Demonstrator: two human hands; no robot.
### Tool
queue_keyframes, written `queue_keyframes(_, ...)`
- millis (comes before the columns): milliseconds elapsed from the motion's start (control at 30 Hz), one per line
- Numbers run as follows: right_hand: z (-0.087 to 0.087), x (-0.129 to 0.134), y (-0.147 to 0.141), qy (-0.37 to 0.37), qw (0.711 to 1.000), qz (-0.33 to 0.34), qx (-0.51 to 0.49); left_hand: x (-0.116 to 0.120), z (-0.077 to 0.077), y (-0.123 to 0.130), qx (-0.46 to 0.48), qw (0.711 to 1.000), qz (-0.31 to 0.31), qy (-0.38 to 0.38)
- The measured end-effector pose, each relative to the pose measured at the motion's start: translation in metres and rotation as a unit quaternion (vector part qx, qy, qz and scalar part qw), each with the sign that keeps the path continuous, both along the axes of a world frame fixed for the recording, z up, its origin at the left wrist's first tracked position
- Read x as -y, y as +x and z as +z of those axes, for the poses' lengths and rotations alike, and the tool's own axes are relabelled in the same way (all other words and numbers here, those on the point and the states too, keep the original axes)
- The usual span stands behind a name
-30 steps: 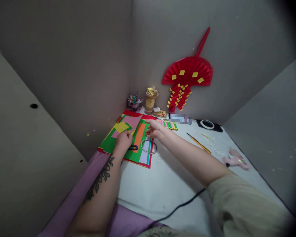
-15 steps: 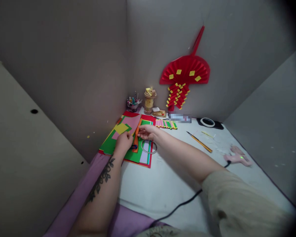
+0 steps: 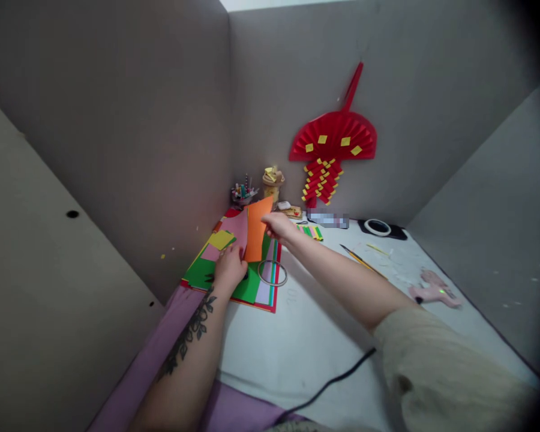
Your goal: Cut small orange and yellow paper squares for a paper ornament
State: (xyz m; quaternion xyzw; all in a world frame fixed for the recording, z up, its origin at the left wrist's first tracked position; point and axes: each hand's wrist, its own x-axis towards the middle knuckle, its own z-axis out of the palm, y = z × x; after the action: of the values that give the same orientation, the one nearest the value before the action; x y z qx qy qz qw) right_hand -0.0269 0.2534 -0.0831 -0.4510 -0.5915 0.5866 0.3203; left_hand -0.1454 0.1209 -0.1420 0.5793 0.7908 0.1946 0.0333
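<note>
Your right hand (image 3: 279, 227) has thumb and fingers pinched on the right edge of an orange sheet (image 3: 257, 233), toward its upper part. The sheet stands tilted up over the paper stack at the far left of the table (image 3: 297, 336), its lower end close to a green sheet (image 3: 247, 292). Your left hand (image 3: 231, 267) lies on the near side of the stack, close to the lower edge of a pink sheet (image 3: 237, 227); its fingertips are hidden, so you cannot tell whether they pinch that sheet or only press down.

The orange sheet looks like light craft paper: stiff enough to stand from one edge, yet likely to bend, crease or tear if you squeeze or twist it. It probably slides easily over its neighbours, so a light hold near the middle of a long edge should suit it best. A metal ring (image 3: 273, 284) lies on the stack's right side, just beside the orange sheet's lower end.
</note>
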Motion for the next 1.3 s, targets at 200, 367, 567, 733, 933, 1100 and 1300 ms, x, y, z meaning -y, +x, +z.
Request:
queue_keyframes(200, 0.045, -0.004, 0.095, 0.023, 0.971, 0.002, -0.239, -0.003, -0.005, -0.009, 0.033, 0.998, -0.035, 0.029)
queue_keyframes(367, -0.008, 0.044, 0.170, -0.016, 0.986, -0.038, -0.164, 0.000, 0.012, 0.014, 0.280, 0.945, -0.092, 0.141)
queue_keyframes(567, -0.060, 0.101, 0.203, -0.008, 0.989, -0.045, -0.140, 0.014, 0.035, 0.091, 0.523, 0.815, -0.232, -0.085)
queue_keyframes(733, -0.046, 0.107, 0.240, 0.071, 0.996, -0.030, -0.055, -0.009, 0.034, 0.126, 0.633, 0.745, -0.187, -0.103)
queue_keyframes(933, -0.041, 0.123, 0.286, 0.232, 0.930, 0.181, 0.221, -0.033, 0.014, 0.127, 0.742, 0.665, -0.084, 0.012)
queue_keyframes(1100, -0.049, 0.135, 0.302, 0.257, 0.886, 0.198, 0.332, -0.028, 0.000, 0.135, 0.773, 0.630, -0.068, 0.015)
queue_keyframes(1300, -0.059, 0.138, 0.332, 0.207, 0.893, 0.139, 0.375, -0.031, 0.002, 0.117, 0.832, 0.545, -0.076, 0.069)
